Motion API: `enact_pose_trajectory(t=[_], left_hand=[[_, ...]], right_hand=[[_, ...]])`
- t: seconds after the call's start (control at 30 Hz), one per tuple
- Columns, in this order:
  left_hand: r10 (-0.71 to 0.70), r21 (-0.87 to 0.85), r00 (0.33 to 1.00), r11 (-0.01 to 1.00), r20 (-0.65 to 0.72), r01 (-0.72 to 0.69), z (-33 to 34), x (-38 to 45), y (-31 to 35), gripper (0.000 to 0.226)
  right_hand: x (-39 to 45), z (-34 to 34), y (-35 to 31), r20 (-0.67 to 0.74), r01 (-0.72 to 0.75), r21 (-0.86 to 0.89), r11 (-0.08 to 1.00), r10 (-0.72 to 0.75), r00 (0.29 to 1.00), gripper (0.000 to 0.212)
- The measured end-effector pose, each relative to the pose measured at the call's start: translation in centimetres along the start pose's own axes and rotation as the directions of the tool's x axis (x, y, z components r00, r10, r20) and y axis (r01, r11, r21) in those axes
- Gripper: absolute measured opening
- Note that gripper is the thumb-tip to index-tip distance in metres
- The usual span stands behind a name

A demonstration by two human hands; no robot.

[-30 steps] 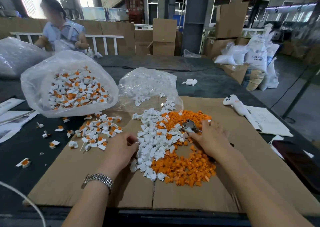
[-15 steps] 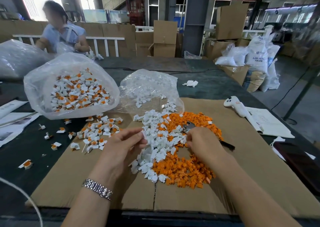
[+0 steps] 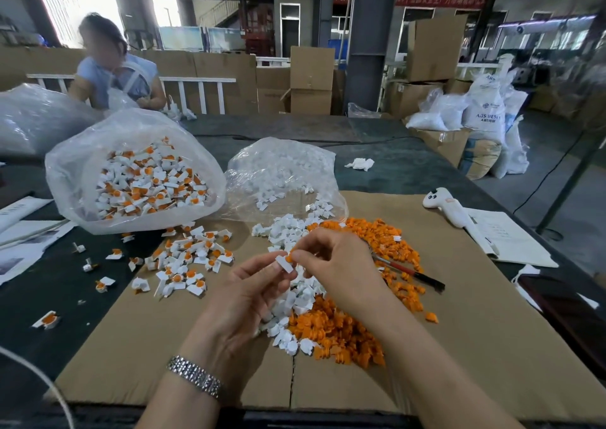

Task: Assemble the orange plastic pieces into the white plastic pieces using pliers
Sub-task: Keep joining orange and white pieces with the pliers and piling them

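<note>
My left hand (image 3: 252, 284) pinches a white plastic piece (image 3: 284, 263) above the heap. My right hand (image 3: 337, 264) pinches an orange piece (image 3: 290, 258) against that white piece; both meet at the fingertips. Beneath my hands lie a pile of loose white pieces (image 3: 288, 231) and a pile of orange pieces (image 3: 334, 330) on the cardboard sheet (image 3: 475, 346). The pliers (image 3: 410, 271), with red and black handles, lie on the orange pile behind my right hand, partly hidden by it. Assembled white-and-orange pieces (image 3: 187, 261) are scattered to the left.
A clear bag of assembled pieces (image 3: 137, 172) stands at the left, and a clear bag of white pieces (image 3: 285, 172) lies behind the piles. A white handheld device (image 3: 442, 205) and papers (image 3: 505, 238) sit at the right. Another person (image 3: 114, 67) works across the table.
Both hands rose from the piles and came together. The left hand picked up a white piece, the right an orange one, and the right hand no longer rests at the pliers.
</note>
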State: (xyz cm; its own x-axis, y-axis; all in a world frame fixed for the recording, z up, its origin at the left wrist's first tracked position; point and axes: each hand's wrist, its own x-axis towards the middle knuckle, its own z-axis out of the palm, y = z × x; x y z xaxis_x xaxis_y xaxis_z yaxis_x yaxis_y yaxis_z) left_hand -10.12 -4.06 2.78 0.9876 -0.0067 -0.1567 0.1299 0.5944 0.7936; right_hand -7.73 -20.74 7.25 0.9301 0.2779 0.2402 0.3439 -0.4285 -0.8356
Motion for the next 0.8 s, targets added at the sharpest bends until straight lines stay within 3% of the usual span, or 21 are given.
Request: enact_pose_trajectory(t=[0.3, 0.43, 0.53, 0.8], left_hand=[[0.127, 0.114, 0.991, 0.986, -0.034, -0.122, -0.2, 0.0, 0.2, 0.018], [0.143, 0.123, 0.988, 0.983, -0.051, -0.136, -0.4, -0.1, 0.3, 0.017], [0.112, 0.077, 0.993, 0.991, -0.046, -0.108, -0.6, -0.1, 0.5, 0.026], [0.060, 0.094, 0.998, 0.994, 0.027, -0.062, -0.4, -0.9, 0.2, 0.025]], right_hand=[[-0.6, 2.2, -0.2, -0.101, 0.022, -0.071, 0.997, -0.029, 0.994, 0.010], [-0.4, 1.9, -0.2, -0.048, -0.008, 0.050, 0.999, 0.010, 0.999, 0.004], [-0.7, 1.1, 0.3, 0.070, 0.032, 0.094, 0.995, -0.038, 0.997, 0.015], [-0.8, 0.5, 0.7, 0.018, 0.186, -0.130, 0.974, -0.185, 0.983, 0.019]])
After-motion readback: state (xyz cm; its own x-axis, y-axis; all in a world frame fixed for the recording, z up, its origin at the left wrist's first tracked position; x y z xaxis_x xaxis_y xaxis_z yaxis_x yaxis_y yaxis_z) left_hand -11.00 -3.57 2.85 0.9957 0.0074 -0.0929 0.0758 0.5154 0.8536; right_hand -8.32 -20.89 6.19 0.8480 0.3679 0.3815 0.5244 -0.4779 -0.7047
